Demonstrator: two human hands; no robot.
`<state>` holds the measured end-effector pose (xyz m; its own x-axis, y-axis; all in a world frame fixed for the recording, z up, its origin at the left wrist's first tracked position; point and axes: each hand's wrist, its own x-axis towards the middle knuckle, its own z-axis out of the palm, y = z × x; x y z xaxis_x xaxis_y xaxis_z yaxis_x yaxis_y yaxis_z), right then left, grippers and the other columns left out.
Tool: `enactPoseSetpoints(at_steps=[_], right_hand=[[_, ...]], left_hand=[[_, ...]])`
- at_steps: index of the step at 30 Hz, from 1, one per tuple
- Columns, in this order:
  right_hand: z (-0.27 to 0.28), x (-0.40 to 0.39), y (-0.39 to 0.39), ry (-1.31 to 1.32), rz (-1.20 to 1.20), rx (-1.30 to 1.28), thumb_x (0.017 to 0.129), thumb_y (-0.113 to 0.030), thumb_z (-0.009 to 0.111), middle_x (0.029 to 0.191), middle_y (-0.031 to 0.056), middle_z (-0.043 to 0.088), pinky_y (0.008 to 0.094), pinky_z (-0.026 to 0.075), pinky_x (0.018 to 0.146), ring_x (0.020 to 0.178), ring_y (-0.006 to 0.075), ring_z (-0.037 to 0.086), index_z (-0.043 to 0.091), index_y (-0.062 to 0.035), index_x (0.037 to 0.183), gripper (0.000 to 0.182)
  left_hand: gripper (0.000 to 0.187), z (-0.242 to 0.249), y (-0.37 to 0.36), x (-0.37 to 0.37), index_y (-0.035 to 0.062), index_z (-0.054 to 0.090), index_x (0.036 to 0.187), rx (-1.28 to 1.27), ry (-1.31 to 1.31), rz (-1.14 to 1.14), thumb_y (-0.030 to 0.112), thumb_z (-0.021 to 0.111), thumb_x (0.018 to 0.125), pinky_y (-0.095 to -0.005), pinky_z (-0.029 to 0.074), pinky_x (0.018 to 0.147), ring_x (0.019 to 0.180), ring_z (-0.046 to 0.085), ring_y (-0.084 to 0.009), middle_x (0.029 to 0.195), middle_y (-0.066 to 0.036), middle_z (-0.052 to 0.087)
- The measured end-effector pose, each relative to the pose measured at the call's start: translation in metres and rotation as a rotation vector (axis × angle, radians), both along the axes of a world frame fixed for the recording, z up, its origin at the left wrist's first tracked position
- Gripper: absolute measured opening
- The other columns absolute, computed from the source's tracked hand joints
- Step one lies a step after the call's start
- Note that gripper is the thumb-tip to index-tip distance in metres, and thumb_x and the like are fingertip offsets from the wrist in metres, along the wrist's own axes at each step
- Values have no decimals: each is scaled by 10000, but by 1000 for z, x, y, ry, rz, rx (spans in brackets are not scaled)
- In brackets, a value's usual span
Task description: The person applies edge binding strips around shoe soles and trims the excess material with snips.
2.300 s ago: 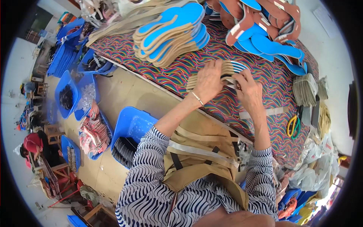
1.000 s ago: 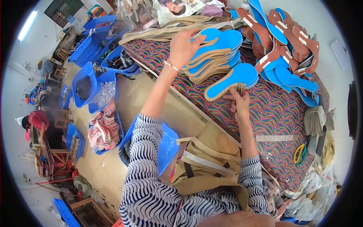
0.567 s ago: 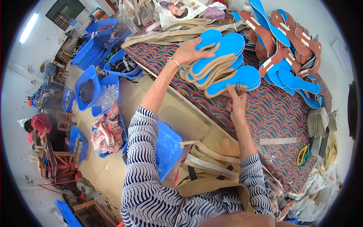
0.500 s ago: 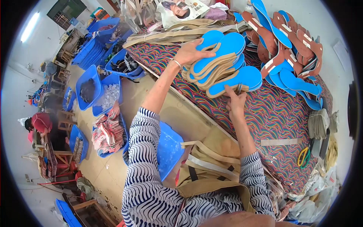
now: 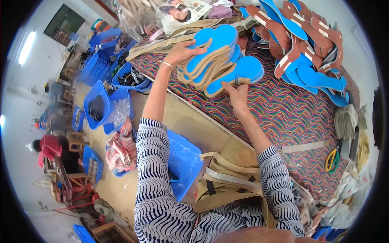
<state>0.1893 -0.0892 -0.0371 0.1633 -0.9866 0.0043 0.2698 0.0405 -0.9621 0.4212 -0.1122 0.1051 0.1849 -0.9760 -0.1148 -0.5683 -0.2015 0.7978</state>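
A bundle of blue insoles with tan edges [image 5: 212, 62] is held over the patterned tabletop [image 5: 279, 109], fanned out in layers. My left hand [image 5: 182, 53] grips its far left side, with the thumb across the top insoles. My right hand [image 5: 238, 96] has its fingers closed at the lower edge of the nearest insole [image 5: 241, 73]. A small dark metallic piece shows at those fingers; I cannot tell what it is. The palm side of both hands is hidden.
Blue and brown insoles [image 5: 310, 48] lie heaped at the table's back right. Scissors with yellow and green handles [image 5: 332, 161] lie near a pale strip [image 5: 306, 146]. Blue tubs [image 5: 184, 158] stand on the floor to the left. A person in red [image 5: 52, 146] sits farther off.
Both hands and the insole bundle have moved left, widening the gap to the heap on the right. The view has also shifted slightly. Both hands keep their hold.
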Motion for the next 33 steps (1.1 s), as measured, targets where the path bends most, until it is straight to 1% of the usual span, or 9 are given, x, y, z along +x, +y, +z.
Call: enactPoseSetpoints(at_steps=[4,9,11,14,19,22,29,31,33], right_hand=[[-19,30,-19,58,-15,-95,763,-92,771,953,122,677,329,559,723,864,190,671,585,43,1046,364],[-49,60,-45,265,-67,-18,771,-112,776,948,126,674,337,568,666,793,191,675,551,36,1085,414],[0,24,-35,73,229,94,778,-147,776,944,131,671,348,565,630,720,179,667,548,32,1082,420],[16,-2,-21,-8,277,59,814,-266,736,891,117,678,307,529,649,657,172,657,555,43,1105,461],[9,-17,-22,142,276,37,862,-292,660,932,126,697,311,502,695,718,165,679,574,50,1139,448],[29,-18,-20,131,164,161,864,-271,652,912,133,703,314,500,697,728,182,679,607,47,1107,403],[3,-50,-10,282,205,-69,864,-216,637,826,117,712,321,507,714,740,197,675,650,46,1056,326],[43,-93,33,296,196,-242,907,-134,604,818,69,708,254,481,609,668,112,613,649,27,1059,226],[72,-149,65,345,206,-192,906,-111,611,829,75,711,266,495,630,690,132,633,658,30,1054,209]], left_hand=[[789,2,-11,21,-61,521,1328,14,-47,40,406,791,753,-299,432,990,1149,580,-224,1293,-179,582],[762,11,-16,22,-72,544,1299,11,-75,100,415,773,760,-321,427,994,1151,584,-255,1277,-189,593],[757,14,-13,16,-81,548,1288,-37,-103,156,423,764,766,-333,428,993,1153,588,-271,1272,-206,597],[863,12,0,-19,-113,516,1281,-313,-652,94,543,727,760,-371,450,967,1135,603,-354,1222,-266,608],[923,-16,31,-71,102,386,1450,-286,-1144,99,505,763,710,-617,328,995,1242,482,-389,1362,-181,508],[871,-21,30,-60,161,373,1446,-327,-1044,82,505,731,731,-719,237,980,1278,418,-377,1405,-170,430],[735,-34,28,-55,219,399,1427,-241,-1219,108,377,690,771,-743,264,956,1285,423,-374,1419,-160,429],[747,-32,26,-58,232,381,1436,-156,-1287,118,391,689,774,-728,304,961,1278,448,-379,1431,-153,432],[783,-37,25,-53,252,350,1455,-211,-1345,93,437,700,780,-685,352,950,1283,454,-354,1404,-141,471]])
